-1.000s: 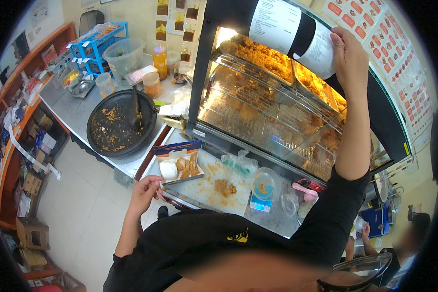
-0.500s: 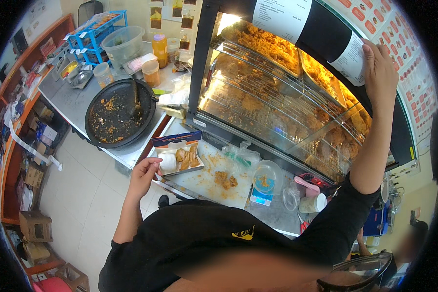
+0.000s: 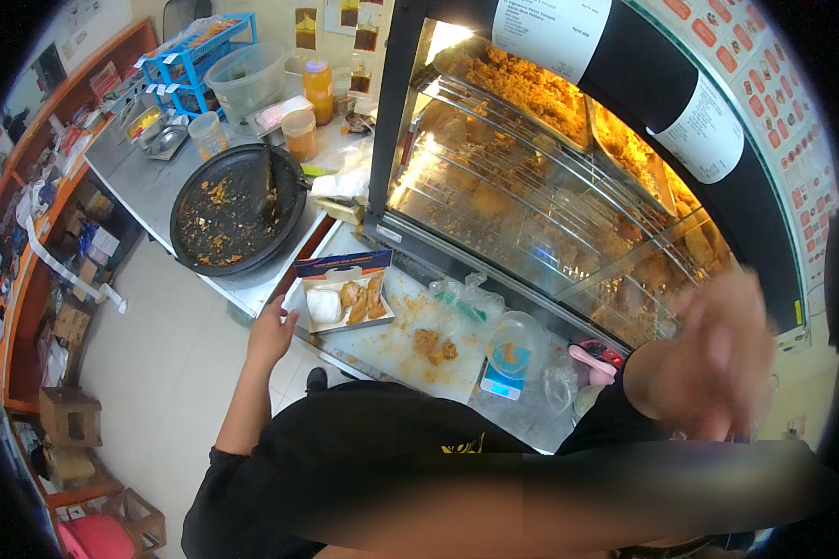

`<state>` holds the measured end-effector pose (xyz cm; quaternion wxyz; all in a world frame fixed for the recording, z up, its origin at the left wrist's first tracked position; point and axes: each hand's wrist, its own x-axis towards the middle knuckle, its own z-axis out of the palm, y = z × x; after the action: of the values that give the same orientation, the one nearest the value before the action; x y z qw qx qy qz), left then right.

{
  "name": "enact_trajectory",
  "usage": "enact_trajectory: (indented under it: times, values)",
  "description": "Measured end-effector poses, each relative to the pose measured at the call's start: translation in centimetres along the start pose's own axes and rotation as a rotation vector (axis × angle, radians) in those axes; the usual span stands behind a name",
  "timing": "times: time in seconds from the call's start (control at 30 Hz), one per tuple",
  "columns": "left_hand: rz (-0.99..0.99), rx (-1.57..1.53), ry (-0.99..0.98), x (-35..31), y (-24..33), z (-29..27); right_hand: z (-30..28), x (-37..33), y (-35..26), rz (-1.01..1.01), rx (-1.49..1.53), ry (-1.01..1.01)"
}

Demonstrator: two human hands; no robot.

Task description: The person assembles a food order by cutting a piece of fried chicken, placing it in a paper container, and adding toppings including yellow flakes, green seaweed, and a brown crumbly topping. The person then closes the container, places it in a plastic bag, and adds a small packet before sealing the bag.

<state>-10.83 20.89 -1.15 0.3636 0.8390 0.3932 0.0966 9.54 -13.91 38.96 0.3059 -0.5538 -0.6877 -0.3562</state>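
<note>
1. The right hand [image 3: 722, 359] has let go of the curled white paper slip [image 3: 704, 130] on the black-framed glass warming cabinet [image 3: 639, 79], leaving it unheld.
2. Before the cabinet's left end lies the open blue-and-white cardboard food box [image 3: 345, 265]; the left hand [image 3: 272, 331], loosely parted, seems empty beside it.
3. Blur hides the right fingers; their grip I cannot tell.

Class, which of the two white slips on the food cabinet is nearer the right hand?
The rightmost slip, pictured above the right hand; the other slip lies farther left, cut by the picture's top edge.
</note>
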Motion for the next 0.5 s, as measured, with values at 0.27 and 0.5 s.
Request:
enact_trajectory:
  times: [0.27,0.5]
  values:
    - [0.041,0.252,-0.132,1.5,-0.7,3.3,0.8,0.0,-2.1,-0.032,0.222,-0.013]
    - [0.013,0.283,-0.09,1.4,0.9,4.5,4.4,-0.7,4.6,0.389,-0.029,0.101]
